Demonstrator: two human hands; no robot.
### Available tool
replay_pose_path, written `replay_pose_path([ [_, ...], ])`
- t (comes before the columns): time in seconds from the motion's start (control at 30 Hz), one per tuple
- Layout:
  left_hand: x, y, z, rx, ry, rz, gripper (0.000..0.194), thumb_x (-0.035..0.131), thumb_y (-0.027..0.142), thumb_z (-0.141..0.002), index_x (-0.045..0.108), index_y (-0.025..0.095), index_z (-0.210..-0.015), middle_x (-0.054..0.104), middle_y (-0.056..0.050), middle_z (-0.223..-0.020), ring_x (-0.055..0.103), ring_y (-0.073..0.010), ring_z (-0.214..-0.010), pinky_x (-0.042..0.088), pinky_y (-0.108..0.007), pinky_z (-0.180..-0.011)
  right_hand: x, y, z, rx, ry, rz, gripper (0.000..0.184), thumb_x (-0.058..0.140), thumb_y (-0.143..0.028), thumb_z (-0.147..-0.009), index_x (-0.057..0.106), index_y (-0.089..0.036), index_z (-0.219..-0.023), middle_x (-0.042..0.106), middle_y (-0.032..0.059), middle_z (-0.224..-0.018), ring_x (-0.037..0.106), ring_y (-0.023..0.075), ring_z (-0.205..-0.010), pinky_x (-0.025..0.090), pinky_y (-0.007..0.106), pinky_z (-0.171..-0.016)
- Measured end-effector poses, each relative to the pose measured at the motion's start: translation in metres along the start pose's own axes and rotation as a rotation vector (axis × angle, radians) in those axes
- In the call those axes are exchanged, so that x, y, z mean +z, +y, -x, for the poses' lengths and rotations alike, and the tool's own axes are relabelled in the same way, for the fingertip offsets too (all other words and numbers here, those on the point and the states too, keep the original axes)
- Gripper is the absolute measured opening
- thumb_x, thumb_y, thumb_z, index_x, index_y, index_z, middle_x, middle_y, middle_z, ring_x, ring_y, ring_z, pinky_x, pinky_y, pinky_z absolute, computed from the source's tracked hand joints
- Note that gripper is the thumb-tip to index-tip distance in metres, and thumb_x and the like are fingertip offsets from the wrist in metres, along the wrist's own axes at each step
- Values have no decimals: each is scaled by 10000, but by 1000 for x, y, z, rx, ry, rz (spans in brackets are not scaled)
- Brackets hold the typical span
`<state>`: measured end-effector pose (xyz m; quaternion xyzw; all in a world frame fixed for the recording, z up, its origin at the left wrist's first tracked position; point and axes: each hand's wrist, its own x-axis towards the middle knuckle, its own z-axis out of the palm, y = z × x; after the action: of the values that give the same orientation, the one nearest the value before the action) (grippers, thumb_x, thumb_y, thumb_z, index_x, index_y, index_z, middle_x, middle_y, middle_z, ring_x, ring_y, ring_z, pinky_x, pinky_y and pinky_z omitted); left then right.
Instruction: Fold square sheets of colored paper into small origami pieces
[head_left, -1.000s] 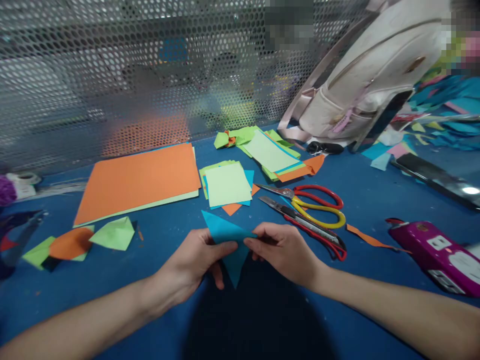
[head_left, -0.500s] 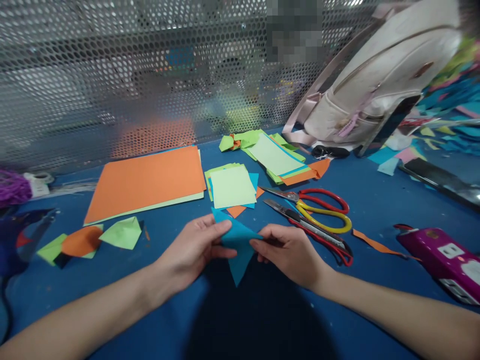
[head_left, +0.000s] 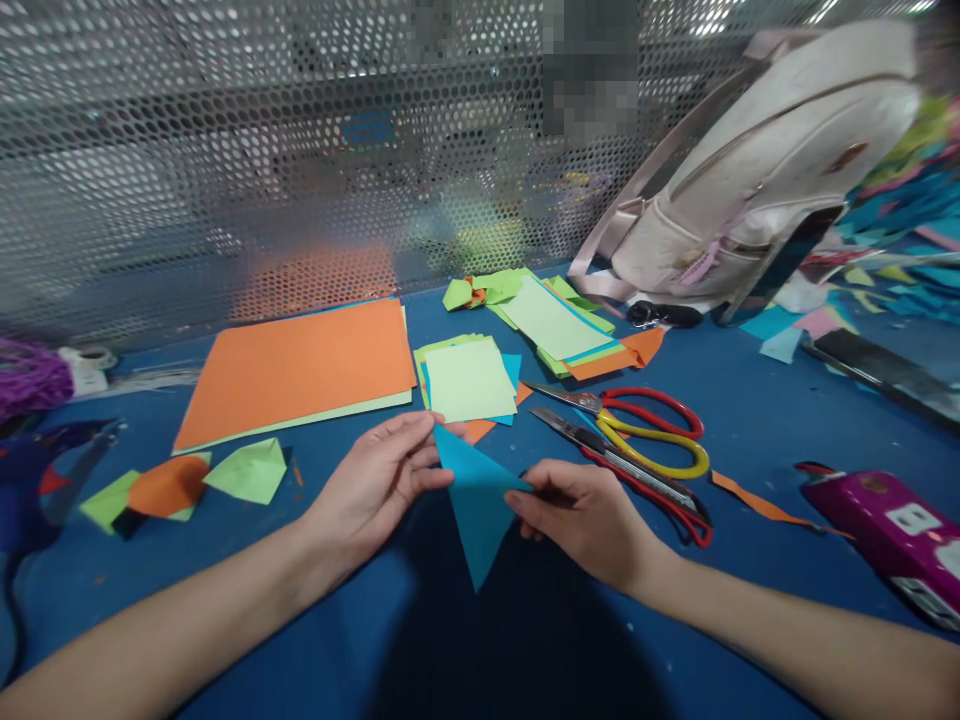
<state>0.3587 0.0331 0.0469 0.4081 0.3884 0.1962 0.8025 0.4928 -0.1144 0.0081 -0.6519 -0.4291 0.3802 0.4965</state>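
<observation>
A blue paper triangle [head_left: 480,498] hangs between my hands with one point downward, above the dark shadow on the table. My left hand [head_left: 390,478] pinches its upper left corner between thumb and fingers. At the upper right corner, my right hand [head_left: 574,505] grips the paper with thumb and forefinger. Just beyond the triangle lies a stack of square papers [head_left: 469,380], pale green on top. Scissors [head_left: 652,430] with red and yellow handles rest to the right of the stack, beside a box cutter [head_left: 622,460].
Large orange sheets [head_left: 307,365] lie at the back left. Folded green and orange pieces [head_left: 244,470] are in front of them. Cut strips [head_left: 559,320] lie at the back, before a perforated metal panel [head_left: 300,180]. A backpack [head_left: 772,170], a phone [head_left: 885,375] and a magenta case [head_left: 885,530] occupy the right.
My left thumb and fingers have shifted from the triangle's middle up to its upper left corner. My right hand keeps its pinch. The view has shifted slightly.
</observation>
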Motion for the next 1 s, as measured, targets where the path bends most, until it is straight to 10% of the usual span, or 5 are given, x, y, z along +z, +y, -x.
replay_pose_path([
  [0.13,-2,-1,-4,69,63,40,115,517,194,-875,608,136,-833,687,-89,-895,648,-126,-671,531,-180,-482,-1,-1,0,14,12,3,297,585,-434,-771,527,-188,-616,574,-1,-518,555,112,-484,433,215,-469],
  [0.33,1,-21,5,38,-140,-224,233,647,360,-795,653,131,-833,607,-11,-665,491,-60,-510,360,-136,-395,1,-3,-1,22,0,-12,293,593,-436,-766,536,-188,-621,568,-8,-514,544,107,-482,427,214,-468],
  [0.57,-4,-8,-7,178,74,-57,154,630,267,-795,632,114,-790,623,-26,-730,529,-69,-544,408,-159,-440,-5,-4,-4,70,51,-48,313,613,-452,-747,526,-183,-613,592,-1,-506,561,104,-464,444,203,-446],
  [0.73,6,-22,3,-4,-190,-275,316,613,454,-784,582,147,-713,550,10,-585,498,-88,-475,375,-180,-402,-7,-5,-5,33,122,-52,298,624,-423,-758,529,-180,-615,612,6,-514,563,102,-464,456,205,-455],
  [1.0,16,-35,12,-50,-293,-598,270,604,408,-768,636,142,-735,633,-5,-564,522,-91,-417,358,-177,-356,-3,-7,-6,40,109,-170,286,661,-416,-737,552,-170,-638,596,-17,-515,546,90,-470,456,206,-471],
])
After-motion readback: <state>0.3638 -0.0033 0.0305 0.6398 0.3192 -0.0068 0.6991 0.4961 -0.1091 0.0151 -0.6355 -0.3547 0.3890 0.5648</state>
